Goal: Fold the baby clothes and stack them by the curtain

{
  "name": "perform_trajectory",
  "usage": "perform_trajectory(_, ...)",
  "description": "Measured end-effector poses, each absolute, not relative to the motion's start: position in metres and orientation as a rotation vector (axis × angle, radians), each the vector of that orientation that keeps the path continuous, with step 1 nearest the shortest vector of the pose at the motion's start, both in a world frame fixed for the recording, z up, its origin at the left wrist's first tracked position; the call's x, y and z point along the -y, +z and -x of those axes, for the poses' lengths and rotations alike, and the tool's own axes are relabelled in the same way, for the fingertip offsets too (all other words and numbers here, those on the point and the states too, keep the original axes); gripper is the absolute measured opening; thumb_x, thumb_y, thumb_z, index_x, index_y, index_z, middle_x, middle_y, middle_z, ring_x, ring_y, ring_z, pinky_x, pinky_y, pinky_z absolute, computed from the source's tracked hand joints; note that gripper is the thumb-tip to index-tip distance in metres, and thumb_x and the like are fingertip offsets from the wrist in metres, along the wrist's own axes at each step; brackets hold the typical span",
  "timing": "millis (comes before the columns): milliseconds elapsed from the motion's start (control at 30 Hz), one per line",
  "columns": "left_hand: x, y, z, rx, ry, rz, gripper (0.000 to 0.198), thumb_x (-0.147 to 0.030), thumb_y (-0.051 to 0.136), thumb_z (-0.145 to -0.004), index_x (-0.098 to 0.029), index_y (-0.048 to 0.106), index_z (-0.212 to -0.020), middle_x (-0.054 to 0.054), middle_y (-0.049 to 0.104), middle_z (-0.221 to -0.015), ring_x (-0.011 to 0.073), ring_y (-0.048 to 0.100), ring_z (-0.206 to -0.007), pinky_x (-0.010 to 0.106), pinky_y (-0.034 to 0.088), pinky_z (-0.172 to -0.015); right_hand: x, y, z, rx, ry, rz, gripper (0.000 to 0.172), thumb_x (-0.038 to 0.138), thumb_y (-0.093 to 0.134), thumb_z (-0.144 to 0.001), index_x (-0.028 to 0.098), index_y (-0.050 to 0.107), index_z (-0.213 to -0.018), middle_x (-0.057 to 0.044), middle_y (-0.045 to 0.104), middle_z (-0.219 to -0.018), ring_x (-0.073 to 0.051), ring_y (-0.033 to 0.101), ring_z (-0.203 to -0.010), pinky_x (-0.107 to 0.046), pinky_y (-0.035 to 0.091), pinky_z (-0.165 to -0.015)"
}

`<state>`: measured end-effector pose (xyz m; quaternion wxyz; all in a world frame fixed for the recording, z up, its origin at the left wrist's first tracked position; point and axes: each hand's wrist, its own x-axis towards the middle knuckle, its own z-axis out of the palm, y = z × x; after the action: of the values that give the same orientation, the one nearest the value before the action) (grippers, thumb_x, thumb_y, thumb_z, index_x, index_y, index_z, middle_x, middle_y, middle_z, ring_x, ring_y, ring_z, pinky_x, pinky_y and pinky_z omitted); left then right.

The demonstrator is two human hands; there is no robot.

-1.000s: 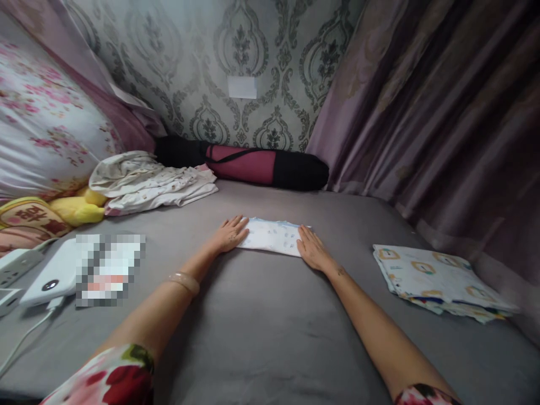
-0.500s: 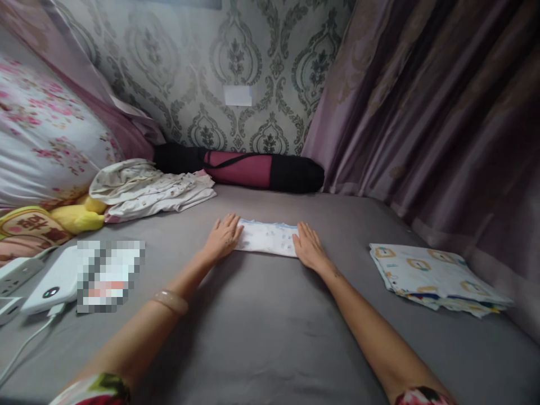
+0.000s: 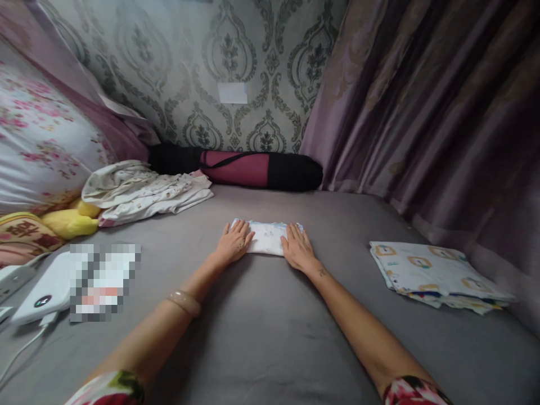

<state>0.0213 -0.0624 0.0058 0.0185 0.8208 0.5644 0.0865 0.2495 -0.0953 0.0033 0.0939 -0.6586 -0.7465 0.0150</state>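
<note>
Folded oblong white fabric cloth (image 3: 268, 241), faintly printed in grey-blue: lay before the maroon-and-black tubular fabric bag (image 3: 250, 171), long axis left to right, roughly parallel to it, pale-blue edge bagward. Bare left hand (image 3: 233, 243) and right hand (image 3: 297, 248) rested flat on the cloth's ends, fingers outstretched.
</note>
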Motion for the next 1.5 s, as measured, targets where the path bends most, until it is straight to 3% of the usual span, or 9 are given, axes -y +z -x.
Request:
perform_trajectory(100,0.064,0.005,-0.024,-1.730,0.235,-2.548,0.051,-0.042,0.023,-0.100,-0.018,0.042,-0.139,0.014,0.039,-0.152,0.0268,0.029,-0.143,0.053,0.024,-0.115,0.095,0.003,-0.246,2.234,0.081,1.978,0.061,0.036,0.022,-0.099,0.000,0.034,-0.146,-0.018,0.030,-0.154,-0.027,0.024,-0.144,-0.042,0.013,-0.117)
perform_trajectory(300,0.068,0.009,-0.040,-1.750,0.307,-2.608,0.053,-0.042,0.019,-0.100,-0.016,0.043,-0.140,0.014,0.041,-0.150,0.0260,0.031,-0.142,0.051,0.018,-0.117,0.096,0.007,-0.232,2.201,0.073,1.915,0.059,0.037,0.022,-0.100,0.005,0.035,-0.147,-0.016,0.032,-0.154,-0.025,0.024,-0.144,-0.041,0.013,-0.117)
perform_trajectory(767,0.070,0.002,-0.063,-1.628,0.274,-2.616,0.047,-0.038,0.024,-0.100,-0.017,0.044,-0.137,0.014,0.043,-0.149,0.0243,0.036,-0.139,0.048,0.029,-0.113,0.094,0.008,-0.208,2.186,0.186,1.910,0.057,0.034,0.024,-0.099,0.004,0.035,-0.147,-0.016,0.030,-0.155,-0.027,0.025,-0.144,-0.044,0.016,-0.117)
perform_trajectory(967,0.062,0.000,-0.065,-1.608,0.484,-2.485,0.044,-0.031,0.024,-0.100,-0.018,0.048,-0.134,0.012,0.046,-0.147,0.0217,0.037,-0.139,0.046,0.027,-0.115,0.093,0.013,-0.199,2.186,0.175,1.851,0.055,0.029,0.024,-0.099,0.005,0.036,-0.146,-0.015,0.030,-0.155,-0.025,0.024,-0.144,-0.043,0.016,-0.117)
perform_trajectory(1167,0.042,0.005,-0.045,-1.561,0.786,-2.274,0.040,-0.028,0.029,-0.098,-0.016,0.057,-0.124,0.011,0.061,-0.131,0.0184,0.055,-0.123,0.031,0.040,-0.107,0.091,0.012,-0.193,2.200,0.222,1.827,0.055,0.030,0.026,-0.099,0.004,0.038,-0.145,-0.015,0.033,-0.154,-0.026,0.025,-0.143,-0.045,0.016,-0.117)
perform_trajectory(1333,0.033,0.002,0.007,-1.982,0.746,-2.146,0.039,-0.027,0.036,-0.095,-0.012,0.054,-0.127,0.015,0.059,-0.132,0.0236,0.054,-0.123,0.036,0.040,-0.106,0.089,0.012,-0.181,2.215,0.147,1.735,0.057,0.033,0.027,-0.099,0.004,0.034,-0.148,-0.014,0.028,-0.156,-0.025,0.020,-0.145,-0.042,0.010,-0.118)
perform_trajectory(1500,0.040,-0.014,0.045,-2.184,0.447,-2.178,0.041,-0.031,0.031,-0.098,-0.013,0.052,-0.128,0.016,0.048,-0.144,0.0271,0.041,-0.136,0.049,0.029,-0.112,0.088,0.008,-0.173,2.256,0.208,1.786,0.058,0.033,0.027,-0.099,0.001,0.036,-0.146,-0.017,0.032,-0.154,-0.026,0.025,-0.144,-0.041,0.012,-0.118)
